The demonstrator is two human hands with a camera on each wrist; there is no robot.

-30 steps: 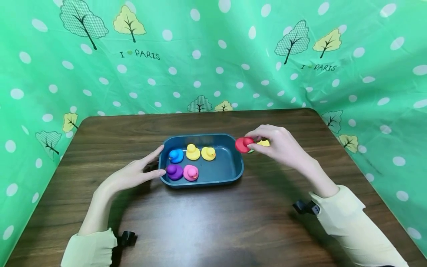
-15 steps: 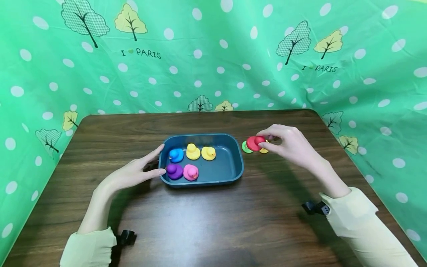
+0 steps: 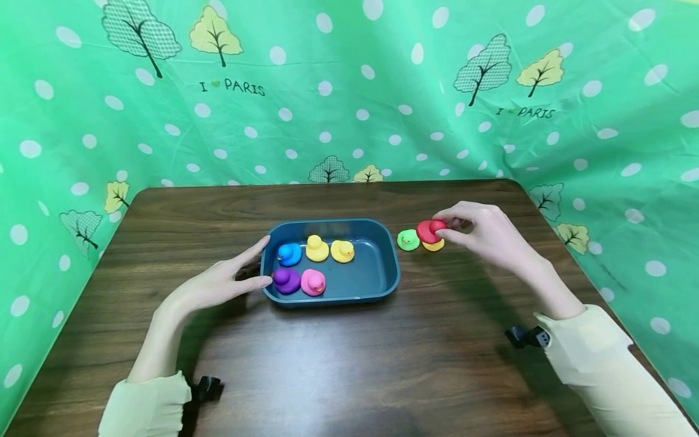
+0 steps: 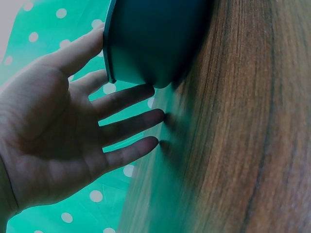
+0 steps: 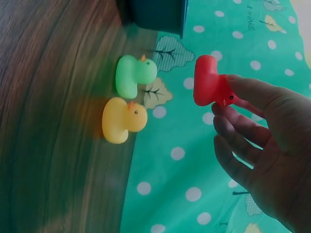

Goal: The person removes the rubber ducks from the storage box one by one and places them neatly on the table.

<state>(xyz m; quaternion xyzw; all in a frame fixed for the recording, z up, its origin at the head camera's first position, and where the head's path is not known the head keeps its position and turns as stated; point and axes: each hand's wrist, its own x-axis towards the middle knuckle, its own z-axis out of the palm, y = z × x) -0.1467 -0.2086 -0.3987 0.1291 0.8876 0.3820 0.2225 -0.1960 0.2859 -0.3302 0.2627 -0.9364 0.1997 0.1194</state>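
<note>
A dark blue tub [image 3: 363,276] stands on the table, with several rubber ducks in its left half and middle. My left hand [image 3: 215,285] touches the tub's left end with thumb and fingertips, its fingers spread and fairly straight. Between the thumb and fingers of my right hand [image 3: 494,238] is a red rubber duck [image 3: 428,231], pinched by its head and raised off the table, as the right wrist view shows. Below it sit a green duck [image 5: 127,76] and a yellow-orange duck [image 5: 115,121], side by side on the table to the right of the tub.
Inside the tub are a blue duck [image 3: 289,255], a purple duck [image 3: 286,281], a pink duck [image 3: 314,283] and two yellow ducks [image 3: 317,249]. The wooden table [image 3: 327,364] is backed by a green dotted curtain [image 3: 349,97].
My right hand has moved right with the red duck, away from the tub's right end. The green duck has come into full view. The left hand and tub stay put.
</note>
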